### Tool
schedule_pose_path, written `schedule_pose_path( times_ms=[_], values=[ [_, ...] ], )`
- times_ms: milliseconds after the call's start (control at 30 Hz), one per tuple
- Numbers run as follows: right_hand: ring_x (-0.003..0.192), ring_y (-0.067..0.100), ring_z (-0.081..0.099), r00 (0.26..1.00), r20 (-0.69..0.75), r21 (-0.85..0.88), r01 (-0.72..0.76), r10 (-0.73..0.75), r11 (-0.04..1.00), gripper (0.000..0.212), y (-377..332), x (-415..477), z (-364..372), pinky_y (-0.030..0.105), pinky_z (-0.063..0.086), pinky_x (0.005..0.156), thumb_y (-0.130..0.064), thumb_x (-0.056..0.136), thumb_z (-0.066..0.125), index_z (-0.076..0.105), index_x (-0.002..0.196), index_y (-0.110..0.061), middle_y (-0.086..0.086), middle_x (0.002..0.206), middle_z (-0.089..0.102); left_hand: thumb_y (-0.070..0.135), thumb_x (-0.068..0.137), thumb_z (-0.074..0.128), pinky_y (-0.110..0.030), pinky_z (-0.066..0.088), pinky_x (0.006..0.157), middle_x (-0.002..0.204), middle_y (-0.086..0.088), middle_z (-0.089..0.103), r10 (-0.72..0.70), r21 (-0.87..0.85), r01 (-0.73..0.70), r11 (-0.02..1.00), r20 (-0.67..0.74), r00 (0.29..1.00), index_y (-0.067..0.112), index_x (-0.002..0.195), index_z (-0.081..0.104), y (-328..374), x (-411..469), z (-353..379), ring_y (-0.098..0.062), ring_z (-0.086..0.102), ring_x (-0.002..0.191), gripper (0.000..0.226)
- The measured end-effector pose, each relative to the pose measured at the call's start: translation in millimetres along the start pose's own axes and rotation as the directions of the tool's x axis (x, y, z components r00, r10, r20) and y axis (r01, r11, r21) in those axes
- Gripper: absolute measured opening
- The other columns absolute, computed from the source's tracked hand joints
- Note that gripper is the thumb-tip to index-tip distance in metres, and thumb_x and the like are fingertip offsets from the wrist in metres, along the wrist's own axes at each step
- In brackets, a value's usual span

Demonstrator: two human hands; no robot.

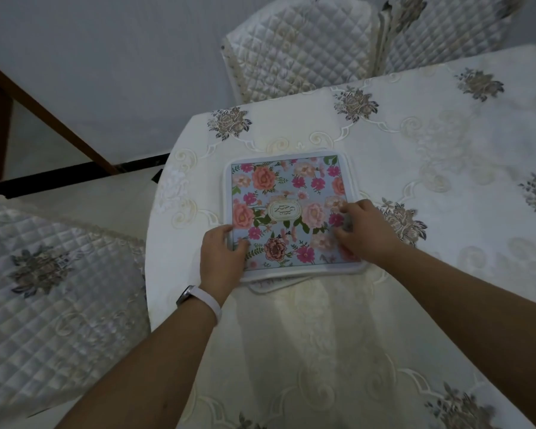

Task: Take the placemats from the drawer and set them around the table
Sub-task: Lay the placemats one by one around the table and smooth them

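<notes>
A stack of square floral placemats (pixel 287 193) with white borders lies on the table (pixel 338 335), which is covered with a cream embroidered cloth. The edge of a lower mat (pixel 276 285) peeks out beneath the top one at its near side. My left hand (pixel 222 258) holds the stack's near left corner, thumb on top. My right hand (pixel 361 230) rests on the near right part of the top mat, its fingers curled at the mat's right edge and blurred.
Two chairs with quilted white covers (pixel 300 44) stand at the table's far side. Another quilted chair (pixel 53 292) is at the left, close to the table's edge. A dark wooden frame (pixel 53 119) runs along the wall at the far left.
</notes>
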State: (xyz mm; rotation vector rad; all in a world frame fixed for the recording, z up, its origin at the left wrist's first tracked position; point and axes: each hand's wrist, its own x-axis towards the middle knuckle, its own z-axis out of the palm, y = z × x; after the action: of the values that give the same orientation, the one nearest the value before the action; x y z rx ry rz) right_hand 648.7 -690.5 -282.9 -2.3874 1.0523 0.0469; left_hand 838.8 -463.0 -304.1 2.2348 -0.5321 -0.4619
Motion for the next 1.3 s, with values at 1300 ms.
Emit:
schedule_pose_path(
  times_ms=[1300],
  values=[
    [0.065, 0.022, 0.060, 0.885, -0.251, 0.478, -0.239, 0.393, 0.845, 0.018, 3, -166, -35, 0.032, 0.047, 0.053, -0.016, 0.077, 0.061, 0.047, 0.083, -0.026, 0.002, 0.075, 0.058, 0.008, 0.089, 0.065, -0.039, 0.061, 0.072, 0.100, -0.004, 0.073, -0.015, -0.531, 0.140, 0.836, 0.232, 0.973, 0.018, 0.117, 0.064, 54, -115, -20, -0.021, 0.071, 0.088, 0.030]
  ],
)
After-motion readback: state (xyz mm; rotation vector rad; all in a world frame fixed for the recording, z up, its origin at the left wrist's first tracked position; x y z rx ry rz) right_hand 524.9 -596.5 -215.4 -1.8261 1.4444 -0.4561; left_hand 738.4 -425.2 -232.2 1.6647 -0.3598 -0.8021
